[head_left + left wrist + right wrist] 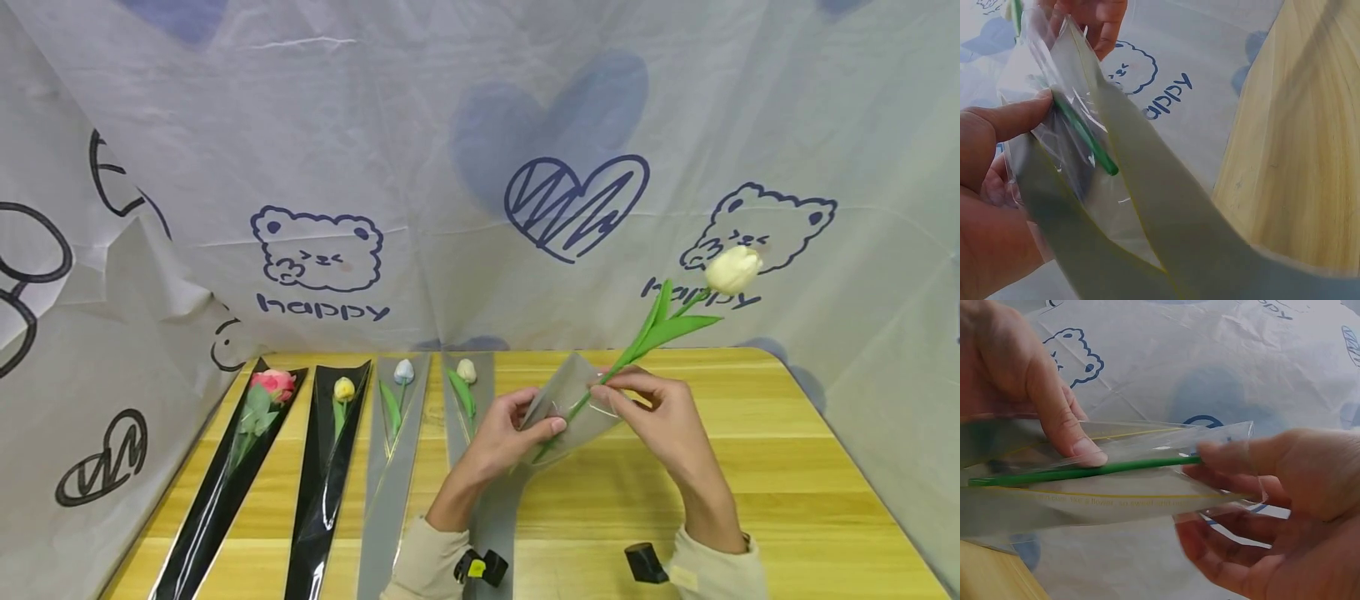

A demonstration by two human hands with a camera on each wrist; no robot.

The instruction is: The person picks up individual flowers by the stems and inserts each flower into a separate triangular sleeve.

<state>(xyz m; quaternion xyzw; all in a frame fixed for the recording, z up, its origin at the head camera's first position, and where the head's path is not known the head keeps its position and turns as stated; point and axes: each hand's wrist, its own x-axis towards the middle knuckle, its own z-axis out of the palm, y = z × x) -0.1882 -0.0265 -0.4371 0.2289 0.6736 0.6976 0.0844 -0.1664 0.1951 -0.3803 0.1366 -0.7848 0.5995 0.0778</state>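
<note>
A white artificial tulip (733,271) with green leaves slants up to the right, above the table. My right hand (663,408) pinches its stem below the leaves, by the mouth of a grey flower sleeve (558,392) with a clear front. The lower stem (1085,134) lies inside the sleeve, behind the clear film, its cut end pointing down the sleeve. My left hand (510,429) grips the sleeve from the left side, thumb across the film and over the stem (1141,465). Some of the left fingers are hidden behind the sleeve.
On the wooden table (787,483) to the left lie several sleeved flowers: a pink one (273,385) and a yellow tulip (344,389) in black sleeves, a blue tulip (403,371) and a white tulip (467,371) in grey. A printed cloth (420,125) hangs behind.
</note>
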